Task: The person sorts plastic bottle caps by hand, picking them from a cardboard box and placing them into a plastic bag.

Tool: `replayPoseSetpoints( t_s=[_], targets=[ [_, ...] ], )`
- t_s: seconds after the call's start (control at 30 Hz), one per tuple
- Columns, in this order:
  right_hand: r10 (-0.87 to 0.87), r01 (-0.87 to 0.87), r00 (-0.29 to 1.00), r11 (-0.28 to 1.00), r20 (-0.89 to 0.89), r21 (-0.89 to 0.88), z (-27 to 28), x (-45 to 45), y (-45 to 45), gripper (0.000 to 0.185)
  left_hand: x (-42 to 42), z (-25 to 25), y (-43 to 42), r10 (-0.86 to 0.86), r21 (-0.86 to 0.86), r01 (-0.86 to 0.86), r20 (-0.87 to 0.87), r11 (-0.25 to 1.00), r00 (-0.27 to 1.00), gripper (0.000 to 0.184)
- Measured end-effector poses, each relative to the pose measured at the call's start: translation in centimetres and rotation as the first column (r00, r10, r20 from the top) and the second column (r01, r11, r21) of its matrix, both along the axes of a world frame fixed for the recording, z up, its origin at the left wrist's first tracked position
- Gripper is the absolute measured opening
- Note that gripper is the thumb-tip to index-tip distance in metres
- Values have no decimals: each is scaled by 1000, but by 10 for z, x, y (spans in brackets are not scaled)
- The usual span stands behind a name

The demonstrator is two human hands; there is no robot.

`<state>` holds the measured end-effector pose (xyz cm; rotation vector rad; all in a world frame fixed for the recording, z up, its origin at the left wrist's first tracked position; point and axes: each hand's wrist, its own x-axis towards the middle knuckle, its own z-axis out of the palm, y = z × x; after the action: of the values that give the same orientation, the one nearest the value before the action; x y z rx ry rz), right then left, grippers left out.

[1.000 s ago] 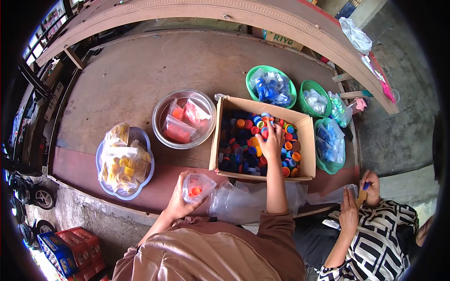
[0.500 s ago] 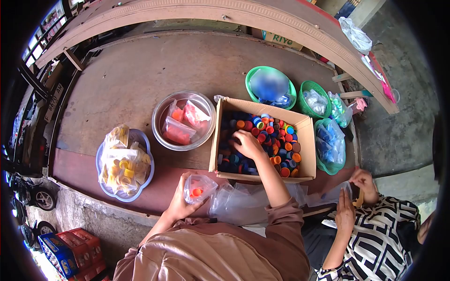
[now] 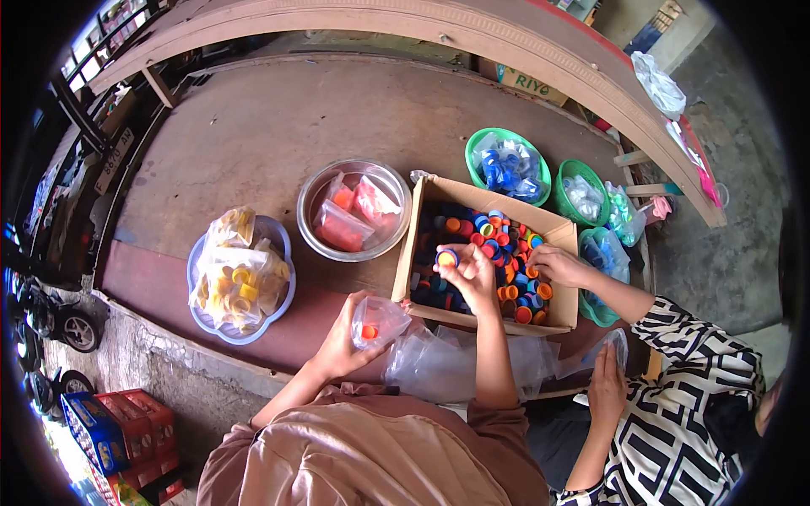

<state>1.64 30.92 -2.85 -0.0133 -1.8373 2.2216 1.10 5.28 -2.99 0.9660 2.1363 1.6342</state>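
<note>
My left hand (image 3: pixel 339 344) is closed around a clear plastic bag (image 3: pixel 390 320) with an orange bottle cap (image 3: pixel 369 331) inside. My right hand (image 3: pixel 475 280) is raised over the near left part of a cardboard box (image 3: pixel 472 319), pinching bottle caps (image 3: pixel 447 258), orange-yellow inside with a blue rim; how many is unclear. Loose caps in red, orange, blue and other colours (image 3: pixel 506 244) fill the box. Below it, flat clear plastic bags (image 3: pixel 460 364) lie along the table's near edge.
A co-worker's hand (image 3: pixel 558 266) reaches into the box's right side; the other hand (image 3: pixel 606 390) holds a clear bag. Left stand a metal bowl (image 3: pixel 309 226) with bagged red caps and a lavender basket (image 3: pixel 287 291) with bagged yellow ones. Green baskets (image 3: pixel 544 160) stand right.
My right hand has lifted from among the loose caps and now shows caps in its fingers. The co-worker's one hand has moved from the bag into the box. The view has shifted slightly.
</note>
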Motion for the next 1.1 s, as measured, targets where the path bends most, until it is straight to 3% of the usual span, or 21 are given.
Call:
replayPoseSetpoints(
  t_s=[0.13, 0.2, 0.27, 0.33, 0.47, 0.53, 0.6, 0.63, 0.67, 0.83, 1.1],
  targets=[
    [136, -134, 989, 990, -64, 41, 32, 19, -40, 36, -6, 14, 5, 28, -9, -28, -80, 1000, 996, 85],
    [149, -109, 984, 942, -102, 318, 47, 24, -51, 40, -9, 22, 7, 31, -3, -31, -106, 1000, 994, 84],
    [36, 75, 984, 803, -174, 591, 72, 30, -68, 42, -10, 30, 10, 59, 48, -53, -133, 997, 989, 80],
    [176, 126, 946, 571, -271, 811, 72, 26, -73, 41, -10, 34, 11, 65, 79, -51, -186, 996, 980, 78],
    [103, 12, 982, 804, -160, 595, 87, 31, -73, 31, -5, 35, 11, 56, 92, -42, -153, 995, 987, 76],
    [207, -57, 969, 712, -132, 699, 92, 28, -84, 24, -2, 36, 10, 74, 137, -49, -189, 989, 979, 78],
    [231, -51, 940, 822, -250, 567, 90, 26, -81, 23, -1, 44, 10, 116, 194, -69, -241, 979, 964, 79],
    [223, -184, 968, 942, -113, 282, 91, 32, -82, 25, -4, 43, 7, 112, 182, -53, -337, 982, 935, 80],
    [285, -281, 958, 955, -28, 92, 94, 34, -80, 28, -5, 45, 7, 119, 187, -51, -379, 981, 918, 80],
    [300, -297, 949, 954, -95, 46, 88, 32, -81, 28, -1, 61, 3, 150, 177, -70, -498, 982, 854, 78],
    [313, -306, 943, 949, -114, 74, 93, 31, -80, 30, -1, 69, 4, 119, 147, -54, -479, 988, 870, 73]
  ],
)
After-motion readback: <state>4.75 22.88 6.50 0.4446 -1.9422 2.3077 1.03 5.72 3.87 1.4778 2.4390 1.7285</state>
